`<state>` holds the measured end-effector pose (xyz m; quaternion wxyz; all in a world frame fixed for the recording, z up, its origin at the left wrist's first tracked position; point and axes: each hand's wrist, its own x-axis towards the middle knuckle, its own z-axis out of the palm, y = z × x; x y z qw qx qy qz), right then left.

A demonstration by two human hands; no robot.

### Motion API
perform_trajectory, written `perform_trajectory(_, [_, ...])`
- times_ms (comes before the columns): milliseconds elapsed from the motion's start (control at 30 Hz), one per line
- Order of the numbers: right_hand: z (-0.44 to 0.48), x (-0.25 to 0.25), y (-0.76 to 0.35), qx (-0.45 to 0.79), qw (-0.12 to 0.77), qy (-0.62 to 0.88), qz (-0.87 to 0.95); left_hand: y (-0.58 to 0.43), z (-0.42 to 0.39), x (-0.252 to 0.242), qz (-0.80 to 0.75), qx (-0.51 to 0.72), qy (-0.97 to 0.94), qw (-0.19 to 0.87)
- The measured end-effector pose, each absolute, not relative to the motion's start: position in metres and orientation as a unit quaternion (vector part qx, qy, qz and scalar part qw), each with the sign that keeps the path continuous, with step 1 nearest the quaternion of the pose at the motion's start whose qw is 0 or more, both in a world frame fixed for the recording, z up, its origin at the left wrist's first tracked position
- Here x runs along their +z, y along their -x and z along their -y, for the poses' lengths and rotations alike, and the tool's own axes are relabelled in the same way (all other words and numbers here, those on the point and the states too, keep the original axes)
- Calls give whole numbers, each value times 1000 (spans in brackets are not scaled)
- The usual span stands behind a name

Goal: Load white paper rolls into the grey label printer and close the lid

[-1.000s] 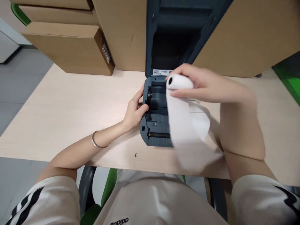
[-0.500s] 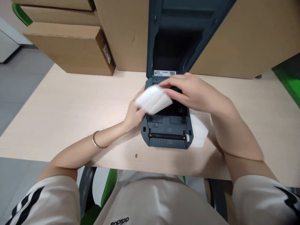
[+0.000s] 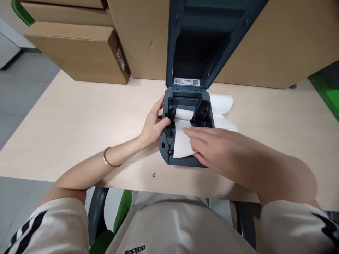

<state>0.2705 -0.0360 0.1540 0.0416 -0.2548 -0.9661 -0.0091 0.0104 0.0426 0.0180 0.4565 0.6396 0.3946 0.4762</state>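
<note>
A dark blue-grey label printer (image 3: 202, 92) sits on the table with its lid (image 3: 198, 21) raised. My left hand (image 3: 153, 123) grips the printer's left side, thumb over the inner edge. Inside the bay lies a small white paper roll (image 3: 184, 114). From it a white paper strip (image 3: 180, 141) runs forward over the printer's front part, covering most of the roller there. My right hand (image 3: 212, 144) has closed fingers on the strip's right edge, hiding the printer's front right corner. A black round roll holder (image 3: 203, 110) stands at the bay's right side.
Behind the printer's right side, another white paper roll (image 3: 222, 103) rests on the table (image 3: 92, 113). Cardboard boxes (image 3: 71, 53) stand along the back and directly behind the lid. The table's front edge runs close to my body.
My right hand has brought the small paper roll down into the bay and moved toward the front along its strip. My left hand stays at the printer's side.
</note>
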Motion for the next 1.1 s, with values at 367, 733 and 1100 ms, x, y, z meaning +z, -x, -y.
perform_trajectory(367, [65,159,-271,-108,-8,160,981,-17,-39,32,-420,457,-619,481])
perform_trajectory(733, [63,159,-272,-102,-15,162,981,-15,-42,35,-427,414,-645,480])
perform_trajectory(1100, [79,161,-275,-71,16,179,981,-15,-42,34,-416,419,-647,483])
